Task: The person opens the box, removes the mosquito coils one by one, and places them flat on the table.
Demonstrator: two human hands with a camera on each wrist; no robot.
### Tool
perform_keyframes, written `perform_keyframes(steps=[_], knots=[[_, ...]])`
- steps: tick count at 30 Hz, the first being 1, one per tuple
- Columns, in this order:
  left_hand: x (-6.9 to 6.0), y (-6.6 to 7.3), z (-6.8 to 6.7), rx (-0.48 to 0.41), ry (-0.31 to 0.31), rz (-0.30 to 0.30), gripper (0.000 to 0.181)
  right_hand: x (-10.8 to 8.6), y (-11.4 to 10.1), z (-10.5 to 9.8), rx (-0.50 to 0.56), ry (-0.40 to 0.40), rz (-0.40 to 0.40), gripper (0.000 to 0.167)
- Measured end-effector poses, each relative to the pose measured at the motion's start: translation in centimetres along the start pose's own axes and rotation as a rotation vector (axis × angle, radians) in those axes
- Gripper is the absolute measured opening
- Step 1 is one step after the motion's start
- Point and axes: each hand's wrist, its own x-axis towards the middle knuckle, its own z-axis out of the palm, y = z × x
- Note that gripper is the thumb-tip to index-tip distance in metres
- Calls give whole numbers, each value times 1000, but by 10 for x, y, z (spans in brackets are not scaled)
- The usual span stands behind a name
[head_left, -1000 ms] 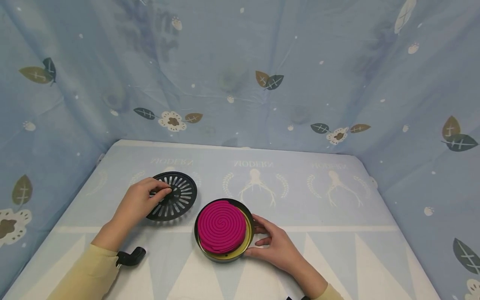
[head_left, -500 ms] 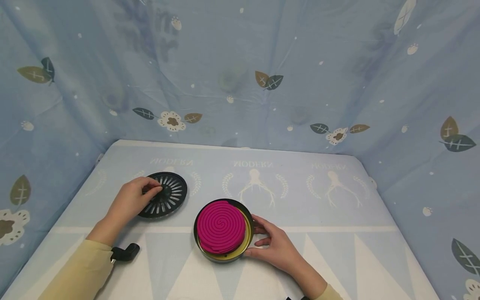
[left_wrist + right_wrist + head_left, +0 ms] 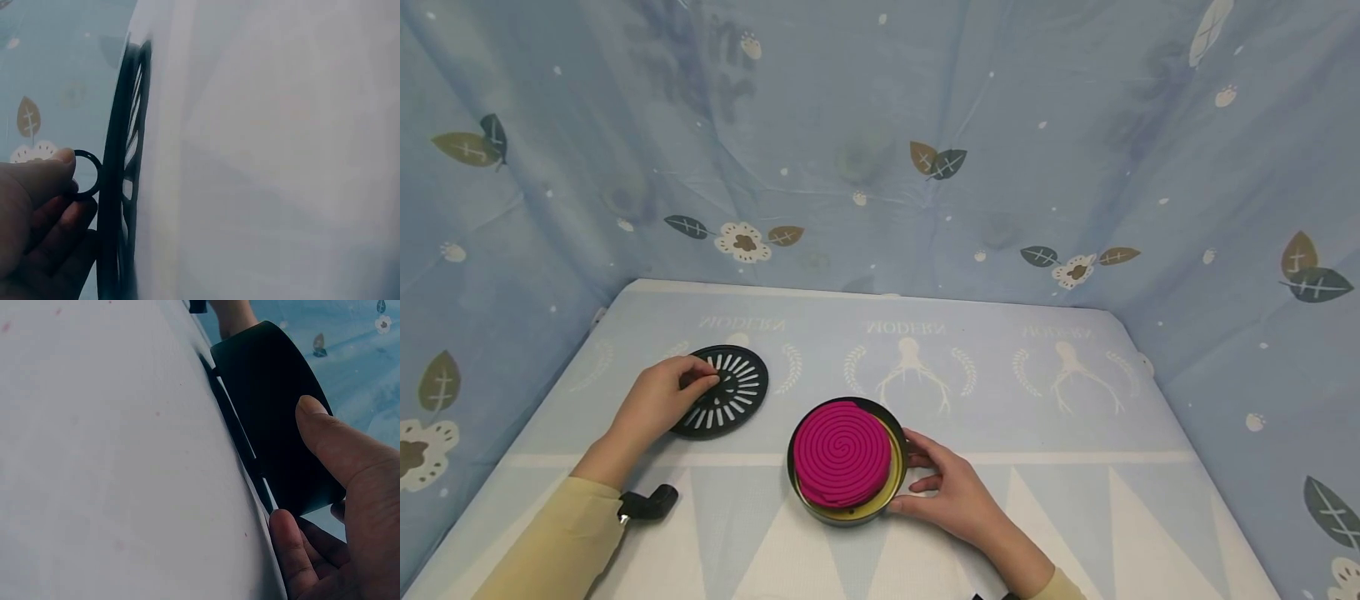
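Note:
My left hand [image 3: 658, 396] pinches the small ring [image 3: 99, 174] on top of a black slotted lid [image 3: 741, 406], at the left of the table in the head view. The lid looks flat on the tabletop. Nearer the middle stands a round dark tin [image 3: 842, 521] with a yellow inside, holding magenta mosquito coils [image 3: 842, 454]. My right hand [image 3: 951, 492] holds the tin's right side, thumb and fingers curved against it. In the right wrist view, the thumb [image 3: 319, 425] lies on the tin's dark wall, with other fingertips low by its base.
A table [image 3: 1075, 533] with a printed pale blue and white cover bears everything. Blue patterned cloth [image 3: 880, 125] hangs behind it and at both sides. A black strap mount [image 3: 651, 503] juts from the left wrist.
My left hand has carried the slotted lid leftward and lowered it to the tabletop. The right hand and the tin have stayed where they were.

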Motion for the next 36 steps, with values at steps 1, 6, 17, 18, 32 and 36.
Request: perform_keyframes(steps=[1,6,17,18,32,36], knots=[[0,0,0,0,0,0,12,0,0,0,0,0,0,91],[0,-1,0,2,2,-5,11,1,8,1,-3,5,1,92],[0,7,-7,-36,-52,-42,41,6,39,3,-12,16,-14,92],[-1,9,-8,-43,-53,-40,43,6,39,3,-12,17,-15,93],[-18,49,-15,-194,-16,-1,70,6,37,2,-21,16,-31,94],[-22,59,-11,-244,-43,6,74,6,37,2,-13,16,-23,94]])
